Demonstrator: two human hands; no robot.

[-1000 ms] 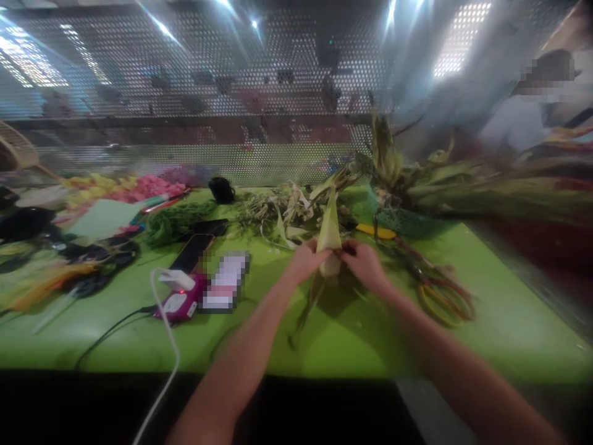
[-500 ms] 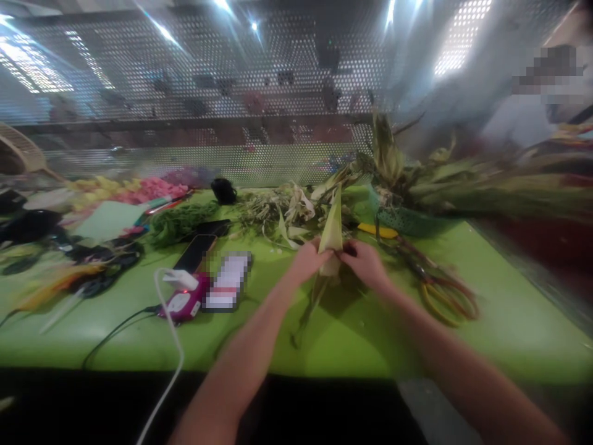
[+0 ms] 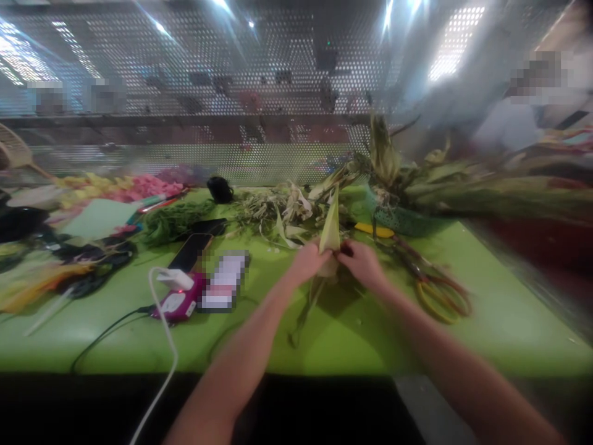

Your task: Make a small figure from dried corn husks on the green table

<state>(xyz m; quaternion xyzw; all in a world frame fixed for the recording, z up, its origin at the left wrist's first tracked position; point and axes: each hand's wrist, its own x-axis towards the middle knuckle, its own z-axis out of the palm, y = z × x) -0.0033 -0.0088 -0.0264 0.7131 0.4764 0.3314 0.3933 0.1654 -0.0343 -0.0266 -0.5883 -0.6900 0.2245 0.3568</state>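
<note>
A pale green corn husk (image 3: 330,230) stands upright, its pointed tip up, above the middle of the green table. My left hand (image 3: 311,259) pinches its lower left edge. Opposite it, my right hand (image 3: 359,258) has its fingers closed on the lower right edge. Below the hands a dry, twisted strip (image 3: 303,315) hangs down toward the table. Behind the husk lies a heap of dried husk pieces (image 3: 291,210). Scissors (image 3: 442,296) with orange-yellow handles rest to the right of my right hand, near a yellow-handled tool (image 3: 374,230).
On the left are two phones (image 3: 225,281), a magenta power adapter (image 3: 180,300) with a white cable, and green fibre (image 3: 171,221). A green basket (image 3: 407,219) with long husks stands at back right. A perforated metal screen (image 3: 278,80) rises behind; a person (image 3: 514,123) is at far right.
The view has shifted slightly, so the table things sit a little further left. Both hands keep hold of the husk, with almost no movement.
</note>
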